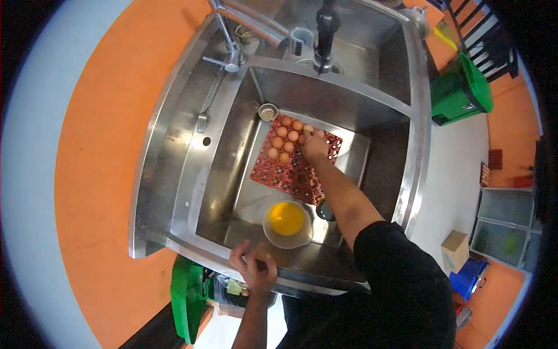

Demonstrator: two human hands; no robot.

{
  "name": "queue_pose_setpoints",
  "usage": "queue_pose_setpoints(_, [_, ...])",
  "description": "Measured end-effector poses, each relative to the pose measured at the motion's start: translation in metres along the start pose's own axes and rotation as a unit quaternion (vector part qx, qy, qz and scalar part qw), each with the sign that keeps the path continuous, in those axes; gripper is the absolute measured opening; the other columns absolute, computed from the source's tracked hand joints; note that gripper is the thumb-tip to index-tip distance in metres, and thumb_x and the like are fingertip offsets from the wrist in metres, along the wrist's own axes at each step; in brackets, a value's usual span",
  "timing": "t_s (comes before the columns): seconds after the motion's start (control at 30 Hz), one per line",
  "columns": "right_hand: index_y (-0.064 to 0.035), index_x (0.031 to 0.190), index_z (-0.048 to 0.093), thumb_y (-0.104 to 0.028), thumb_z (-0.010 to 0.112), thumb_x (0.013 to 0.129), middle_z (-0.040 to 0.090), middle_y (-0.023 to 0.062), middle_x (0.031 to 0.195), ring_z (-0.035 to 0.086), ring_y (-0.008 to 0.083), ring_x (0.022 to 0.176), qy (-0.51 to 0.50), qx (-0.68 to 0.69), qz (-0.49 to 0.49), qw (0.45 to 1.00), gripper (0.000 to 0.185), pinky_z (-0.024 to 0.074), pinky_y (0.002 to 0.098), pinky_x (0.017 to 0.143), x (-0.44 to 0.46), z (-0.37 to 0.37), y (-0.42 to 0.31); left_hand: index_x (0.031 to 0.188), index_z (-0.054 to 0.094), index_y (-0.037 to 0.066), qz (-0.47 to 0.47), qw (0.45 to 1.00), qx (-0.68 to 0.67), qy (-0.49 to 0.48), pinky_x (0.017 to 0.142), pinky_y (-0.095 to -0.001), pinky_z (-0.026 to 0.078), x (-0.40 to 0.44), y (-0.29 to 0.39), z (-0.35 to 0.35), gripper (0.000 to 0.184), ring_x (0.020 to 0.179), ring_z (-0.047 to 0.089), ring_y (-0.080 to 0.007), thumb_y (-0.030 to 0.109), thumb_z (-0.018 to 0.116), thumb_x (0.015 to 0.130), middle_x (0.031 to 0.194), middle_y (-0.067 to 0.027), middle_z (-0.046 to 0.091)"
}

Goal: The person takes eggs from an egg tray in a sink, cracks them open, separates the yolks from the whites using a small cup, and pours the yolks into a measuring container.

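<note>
A red egg tray [267,173] lies on the floor of the sink, with several brown eggs [283,157] in its far and left cups. Its near cups hold no eggs. My right hand [314,148] reaches down to the far side of the tray, its fingers closed on an egg [308,128] there; the palm side is hidden. Nearer to me stands a pale bowl [299,239] containing yellow beaten egg [286,218]. My left hand [254,267] hovers by the sink's front edge, left of the bowl, fingers curved and apart with nothing visible in them.
The steel sink [389,168] has high walls and a second basin [360,52] behind. A drain strainer [268,112] sits beyond the tray. A fork [202,121] lies on the left ledge below the faucet [231,55]. A dark round object [325,210] is partly behind my right forearm.
</note>
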State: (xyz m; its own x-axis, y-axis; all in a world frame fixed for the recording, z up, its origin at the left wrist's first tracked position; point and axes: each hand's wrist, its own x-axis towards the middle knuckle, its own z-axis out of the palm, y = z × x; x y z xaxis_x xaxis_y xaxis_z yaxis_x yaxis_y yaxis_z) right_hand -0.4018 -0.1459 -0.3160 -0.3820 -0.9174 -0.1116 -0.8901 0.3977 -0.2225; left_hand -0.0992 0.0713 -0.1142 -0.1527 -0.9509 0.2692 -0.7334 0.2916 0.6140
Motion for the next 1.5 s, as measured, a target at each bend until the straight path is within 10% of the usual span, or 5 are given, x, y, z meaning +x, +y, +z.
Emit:
queue_pose_setpoints(0.33, [-0.0107, 0.113, 0.053, -0.023, 0.066, 0.083, 0.064, 0.0103, 0.105, 0.062, 0.0304, 0.095, 0.103, 0.196, 0.045, 0.974, 0.035, 0.0529, 0.0414, 0.076, -0.010, -0.002, 0.004, 0.106, 0.060, 0.009, 0.018, 1.000, 0.006, -0.004, 0.097, -0.0507, 0.035, 0.001, -0.001, 0.000, 0.035, 0.115, 0.043, -0.0362, 0.006, 0.066, 0.072, 0.121, -0.0172, 0.048])
queue_pose_setpoints(0.6, [-0.0030, 0.110, 0.057, -0.014, 0.068, 0.084, 0.064, 0.0028, 0.082, 0.058, 0.0098, 0.058, -0.106, 0.707, 0.088, 0.694, 0.031, 0.0453, 0.0242, 0.048, -0.160, -0.140, 0.004, 0.118, 0.058, 0.006, 0.050, 0.996, -0.051, -0.052, 0.095, -0.0457, 0.043, 0.008, 0.009, 0.008, 0.046, 0.111, 0.051, -0.0361, 0.005, 0.070, 0.073, 0.121, -0.0190, 0.049])
queue_pose_setpoints(0.97, [-0.0049, 0.122, 0.049, -0.026, 0.073, 0.085, 0.058, 0.0058, 0.091, 0.053, 0.0083, 0.058, -0.145, 0.619, 0.021, 0.772, 0.048, 0.0414, 0.0223, 0.048, -0.281, -0.179, 0.070, 0.136, 0.045, 0.002, 0.024, 0.916, -0.297, -0.268, 0.090, -0.0332, 0.049, 0.015, 0.124, 0.086, 0.054, 0.106, 0.061, -0.0240, 0.002, 0.064, 0.085, 0.117, -0.0157, 0.061])
queue_pose_setpoints(1.13, [-0.0064, 0.127, 0.045, -0.011, 0.066, 0.085, 0.058, 0.0076, 0.097, 0.058, 0.0151, 0.080, -0.223, 0.839, 0.223, 0.443, 0.048, 0.0482, 0.0266, 0.067, -0.276, -0.234, 0.095, 0.136, 0.042, 0.004, -0.168, 0.832, -0.476, -0.230, 0.082, -0.0284, 0.050, 0.017, 0.125, 0.112, 0.051, 0.102, 0.062, -0.0189, 0.001, 0.061, 0.089, 0.121, -0.0090, 0.059])
queue_pose_setpoints(1.5, [-0.0024, 0.139, 0.042, -0.007, 0.059, 0.093, 0.056, 0.0121, 0.127, 0.056, 0.0188, 0.115, 0.141, 0.644, -0.019, 0.752, 0.049, 0.0469, 0.0309, 0.094, -0.276, -0.243, 0.086, 0.139, 0.036, 0.015, -0.236, 0.666, -0.657, -0.264, 0.087, -0.0293, 0.048, 0.024, 0.151, 0.108, 0.053, 0.112, 0.056, -0.0183, 0.004, 0.060, 0.093, 0.129, -0.0086, 0.053])
